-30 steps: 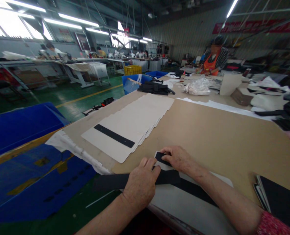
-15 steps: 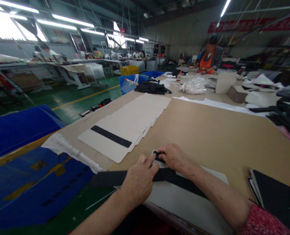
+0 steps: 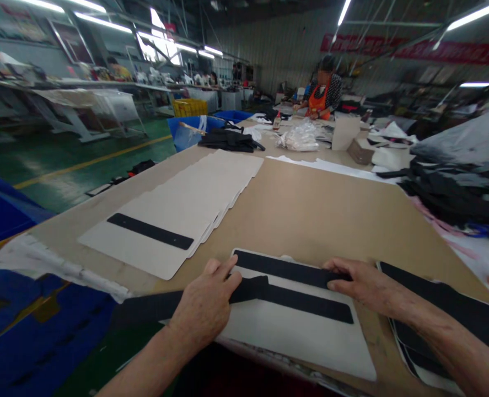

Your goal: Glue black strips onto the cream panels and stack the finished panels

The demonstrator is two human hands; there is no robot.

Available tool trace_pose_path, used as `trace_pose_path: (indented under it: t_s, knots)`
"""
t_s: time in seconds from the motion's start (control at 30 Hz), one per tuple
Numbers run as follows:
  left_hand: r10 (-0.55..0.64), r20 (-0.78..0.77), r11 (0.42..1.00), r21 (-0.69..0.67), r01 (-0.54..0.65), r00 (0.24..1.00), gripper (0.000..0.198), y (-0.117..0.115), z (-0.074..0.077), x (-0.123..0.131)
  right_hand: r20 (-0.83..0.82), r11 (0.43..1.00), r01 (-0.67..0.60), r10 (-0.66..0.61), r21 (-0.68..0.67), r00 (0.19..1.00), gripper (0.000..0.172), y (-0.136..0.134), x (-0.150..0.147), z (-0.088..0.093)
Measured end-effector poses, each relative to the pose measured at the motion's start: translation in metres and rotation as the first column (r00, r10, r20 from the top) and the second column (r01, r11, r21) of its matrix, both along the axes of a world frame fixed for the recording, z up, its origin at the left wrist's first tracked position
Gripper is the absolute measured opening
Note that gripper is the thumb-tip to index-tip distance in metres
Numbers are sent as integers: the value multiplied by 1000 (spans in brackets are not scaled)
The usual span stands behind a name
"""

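Observation:
A pale board [image 3: 306, 344] lies at the table's near edge, with a black strip [image 3: 277, 266] along its far edge. A second black strip [image 3: 310, 302] crosses the board below it. My left hand [image 3: 207, 298] is closed over a long black piece [image 3: 145, 311] that hangs out to the left, its fingertip touching the far strip's left end. At that strip's right end, my right hand [image 3: 362, 281] pinches it between thumb and fingers.
Overlapping pale boards [image 3: 186, 193] lie to the left, the nearest bearing a black strip [image 3: 150, 230]. Black-faced boards [image 3: 446, 298] are stacked at right. Blue bins [image 3: 8, 209] stand off the table's left side. A person in an orange apron [image 3: 319, 99] works at the far end.
My right hand has moved right, away from my left, and the far strip now stretches between them along the board. The view has turned to the right.

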State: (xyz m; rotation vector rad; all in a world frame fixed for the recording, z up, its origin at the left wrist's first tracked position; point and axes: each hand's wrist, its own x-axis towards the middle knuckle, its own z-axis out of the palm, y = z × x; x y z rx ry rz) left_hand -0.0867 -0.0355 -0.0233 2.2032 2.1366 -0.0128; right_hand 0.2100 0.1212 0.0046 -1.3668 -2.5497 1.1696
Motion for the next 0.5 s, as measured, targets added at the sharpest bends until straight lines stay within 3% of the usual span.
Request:
trace_pose_path:
  t_s: [0.2,0.37,0.5]
  knots:
    - [-1,-32,999,35,2,999,54,0,-2,-2,-11,973,227,-228,-52,974,27,-13,24,-16]
    - [-12,-43,998,59,15,999,54,1,-5,-4,7,931,340,-344,136,939,24,-17,20,-23]
    - [-20,-26,997,77,22,999,53,2,-6,-5,5,915,367,-373,165,928,15,-14,17,-24]
